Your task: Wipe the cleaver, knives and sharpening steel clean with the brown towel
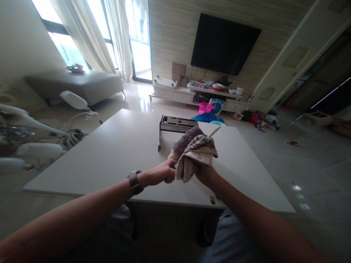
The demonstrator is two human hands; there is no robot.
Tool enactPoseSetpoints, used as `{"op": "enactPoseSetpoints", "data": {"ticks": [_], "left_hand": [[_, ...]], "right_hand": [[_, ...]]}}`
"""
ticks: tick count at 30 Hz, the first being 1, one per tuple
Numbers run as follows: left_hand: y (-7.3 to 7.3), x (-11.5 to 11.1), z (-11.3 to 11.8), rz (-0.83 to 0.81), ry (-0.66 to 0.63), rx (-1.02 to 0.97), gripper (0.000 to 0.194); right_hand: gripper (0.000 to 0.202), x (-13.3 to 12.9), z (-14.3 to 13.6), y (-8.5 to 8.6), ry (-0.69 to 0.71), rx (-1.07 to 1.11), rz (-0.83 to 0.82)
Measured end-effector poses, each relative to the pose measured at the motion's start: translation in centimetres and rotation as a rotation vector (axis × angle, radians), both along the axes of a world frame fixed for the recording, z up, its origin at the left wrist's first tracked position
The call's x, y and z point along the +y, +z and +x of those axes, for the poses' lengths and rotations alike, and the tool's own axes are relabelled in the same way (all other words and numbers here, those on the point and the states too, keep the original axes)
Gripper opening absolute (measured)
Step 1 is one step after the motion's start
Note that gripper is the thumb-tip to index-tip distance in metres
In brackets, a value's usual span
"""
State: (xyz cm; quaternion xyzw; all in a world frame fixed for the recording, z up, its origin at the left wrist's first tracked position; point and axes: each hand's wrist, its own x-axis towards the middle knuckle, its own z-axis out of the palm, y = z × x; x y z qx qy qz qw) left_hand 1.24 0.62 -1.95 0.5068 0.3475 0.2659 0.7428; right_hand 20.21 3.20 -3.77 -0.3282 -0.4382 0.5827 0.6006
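A beige and brown towel (196, 151) is bunched over the table, wrapped around what looks like a knife. The narrow grey blade (214, 132) sticks out past the towel's upper right side. My left hand (166, 171), with a watch on the wrist, is closed at the lower left end, where a bit of dark handle shows. From below, my right hand (203, 174) grips the towel, its fingers mostly hidden by the cloth. Just beyond the towel stands a black and grey slotted rack (178, 124), partly covered by it.
The white table (123, 157) spreads under my hands, with a small colourful object (212, 199) near its front edge. White-armed lamp (41, 124) parts stand at the left. Behind the table are a pink basket (205, 108) and a low cabinet (174, 94).
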Motion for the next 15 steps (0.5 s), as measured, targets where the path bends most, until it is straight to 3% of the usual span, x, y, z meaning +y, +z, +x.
{"op": "enactPoseSetpoints", "data": {"ticks": [3, 9, 15], "left_hand": [[0.0, -0.2, 0.1, 0.013, 0.013, 0.025, 0.03], [0.6, -0.1, 0.3, 0.029, -0.044, -0.019, 0.025], [1.4, -0.1, -0.4, 0.02, -0.098, 0.009, 0.031]], "right_hand": [[0.035, -0.6, -0.5, 0.4, 0.032, 0.044, -0.057], [0.037, 0.1, 0.3, 1.4, -0.031, 0.093, -0.057], [0.034, 4.1, 5.0, 2.2, -0.135, 0.202, -0.012]]}}
